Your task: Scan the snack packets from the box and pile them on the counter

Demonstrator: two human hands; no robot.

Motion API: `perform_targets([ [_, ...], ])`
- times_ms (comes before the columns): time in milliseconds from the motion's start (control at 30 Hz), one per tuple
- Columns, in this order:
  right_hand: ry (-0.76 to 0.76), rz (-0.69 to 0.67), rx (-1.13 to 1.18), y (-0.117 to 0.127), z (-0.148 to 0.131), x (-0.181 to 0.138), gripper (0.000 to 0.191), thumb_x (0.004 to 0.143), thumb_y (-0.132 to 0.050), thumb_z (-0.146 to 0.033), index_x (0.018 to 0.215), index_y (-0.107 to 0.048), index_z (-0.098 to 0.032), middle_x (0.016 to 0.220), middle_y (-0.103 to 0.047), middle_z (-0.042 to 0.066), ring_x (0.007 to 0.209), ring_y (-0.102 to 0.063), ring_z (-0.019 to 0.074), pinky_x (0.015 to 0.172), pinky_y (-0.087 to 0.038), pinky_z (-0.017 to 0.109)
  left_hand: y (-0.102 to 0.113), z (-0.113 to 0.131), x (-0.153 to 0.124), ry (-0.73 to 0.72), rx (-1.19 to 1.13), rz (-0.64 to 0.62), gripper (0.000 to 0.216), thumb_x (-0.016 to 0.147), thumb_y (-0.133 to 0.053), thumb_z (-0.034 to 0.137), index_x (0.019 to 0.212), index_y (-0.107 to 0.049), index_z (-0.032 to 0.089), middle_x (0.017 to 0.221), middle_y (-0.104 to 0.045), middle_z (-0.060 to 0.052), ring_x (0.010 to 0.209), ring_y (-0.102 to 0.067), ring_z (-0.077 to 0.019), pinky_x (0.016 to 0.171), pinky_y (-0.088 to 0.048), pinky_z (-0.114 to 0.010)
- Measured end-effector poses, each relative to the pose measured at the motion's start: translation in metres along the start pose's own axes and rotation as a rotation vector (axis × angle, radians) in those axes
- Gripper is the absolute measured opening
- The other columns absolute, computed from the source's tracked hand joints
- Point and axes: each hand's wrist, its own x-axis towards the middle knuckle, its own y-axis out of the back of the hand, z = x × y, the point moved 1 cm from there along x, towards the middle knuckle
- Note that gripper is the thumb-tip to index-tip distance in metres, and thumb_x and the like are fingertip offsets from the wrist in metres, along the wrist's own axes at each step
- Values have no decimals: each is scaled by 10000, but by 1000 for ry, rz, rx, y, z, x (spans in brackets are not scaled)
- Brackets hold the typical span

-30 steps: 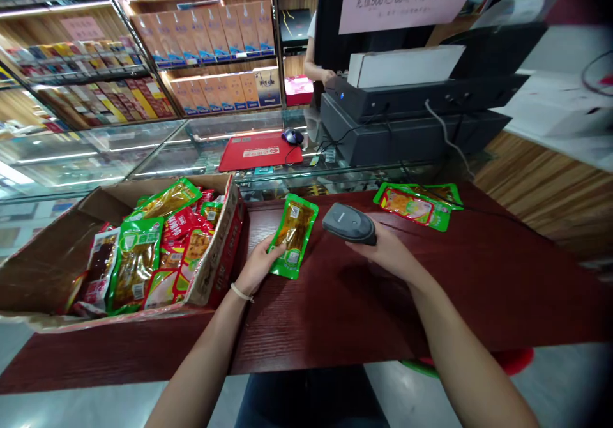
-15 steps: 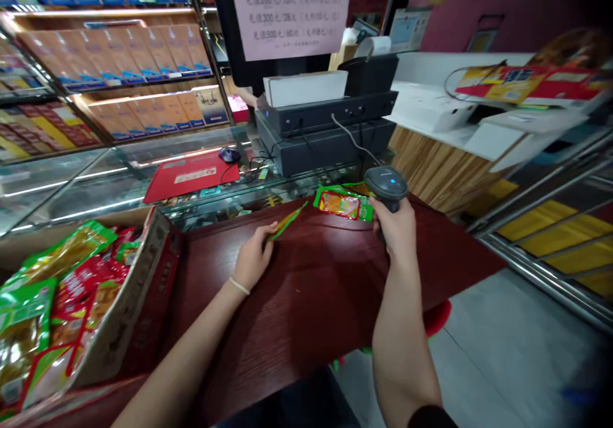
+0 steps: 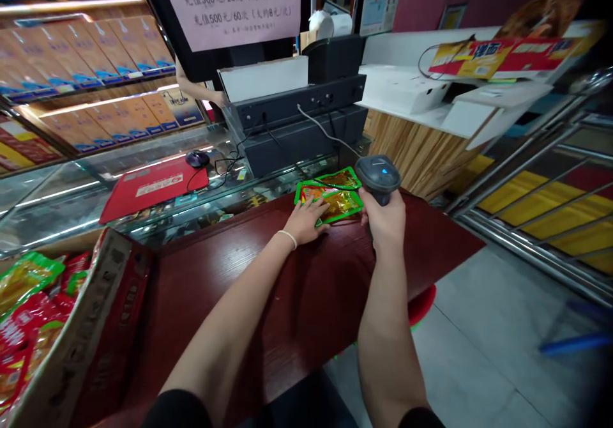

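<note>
My right hand (image 3: pixel 385 220) grips a dark grey barcode scanner (image 3: pixel 378 174) by its handle; a small blue light shows on its top. My left hand (image 3: pixel 306 222), with a pale band at the wrist, lies with its fingers spread over green-edged snack packets (image 3: pixel 345 206). These packets overlap near the back edge of the dark red tabletop (image 3: pixel 230 300), just left of the scanner. The fingers cover part of the packets, so I cannot tell exactly how many there are.
At the left stands an open cardboard box (image 3: pixel 108 287) of red and green snack packets. Behind the tabletop are a glass counter with a red mat (image 3: pixel 153 185), a mouse (image 3: pixel 196 158) and a cash drawer (image 3: pixel 306 137). Metal railings (image 3: pixel 517 204) stand right. Another person's arm (image 3: pixel 191 89) shows behind the monitor.
My left hand has moved right and laid its packet on the others, and its fingers have opened. The scanner stays in my right hand. The view has shifted right.
</note>
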Motion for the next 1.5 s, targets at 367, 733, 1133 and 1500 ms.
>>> perform_targets([
  [367, -67, -162, 306, -34, -54, -29, 333, 728, -745, -493, 784, -535, -240, 556, -536, -36, 392, -436, 111, 384, -354, 266, 58, 19, -125, 235, -160, 500, 216, 899, -528, 189, 1086, -634, 175, 1093, -674, -86, 1051, -610, -205, 977, -469, -362],
  [733, -16, -653, 320, -113, -121, -88, 359, 749, -750, -486, 629, -530, -228, 527, -506, -25, 438, -445, 116, 427, -347, 260, 193, 53, -331, 409, 136, 708, 237, 932, -511, 294, 1120, -629, 212, 1097, -684, -74, 1053, -612, -208, 955, -458, -348],
  [1133, 133, -1091, 117, -198, -163, -161, 300, 748, -711, -449, 861, -606, -191, 480, -538, -40, 397, -469, 132, 440, -384, 272, 212, -43, -466, 1043, 99, 389, 320, 790, -638, 505, 871, -661, 196, 736, -693, -44, 679, -641, -202, 629, -423, -272],
  [1500, 109, -1143, 76, -207, -148, -169, 312, 744, -702, -432, 910, -615, -182, 495, -540, -41, 412, -464, 134, 432, -370, 266, 205, -55, -461, 1026, 236, 137, 217, 754, -674, 414, 693, -648, 207, 668, -667, -60, 633, -614, -219, 593, -386, -274],
])
